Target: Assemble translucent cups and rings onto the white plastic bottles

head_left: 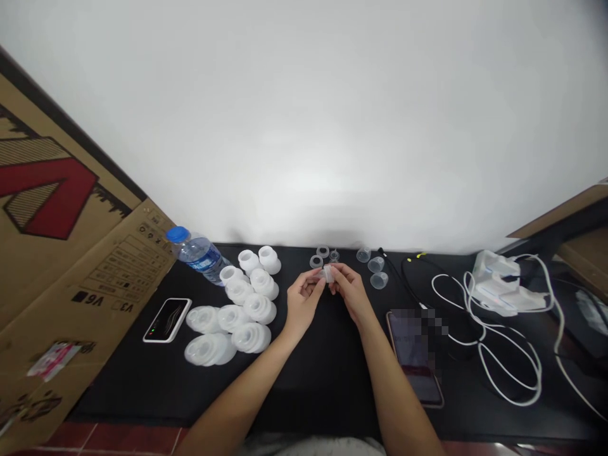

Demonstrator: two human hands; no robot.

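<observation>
My left hand (pixel 303 296) and my right hand (pixel 349 288) meet over the middle of the black table, fingers closed on one small clear plastic piece (pixel 327 273) between them. Just behind the hands lie clear rings (pixel 322 251) and a small clear part (pixel 334 255). Three clear cups (pixel 379 280) sit behind and to the right of my right hand. To the left of my left hand stand several translucent white bottles (pixel 259 308) in a cluster; some have clear inserts in their mouths, while the rear ones show open necks.
A water bottle (pixel 202 254) with a blue cap and a white-framed device (pixel 167 320) are at the left, beside a cardboard box (pixel 114 266). On the right lie a phone (pixel 413 358), white cables (pixel 479 342) and a white adapter (pixel 496 285). A white wall (pixel 323 126) rises behind.
</observation>
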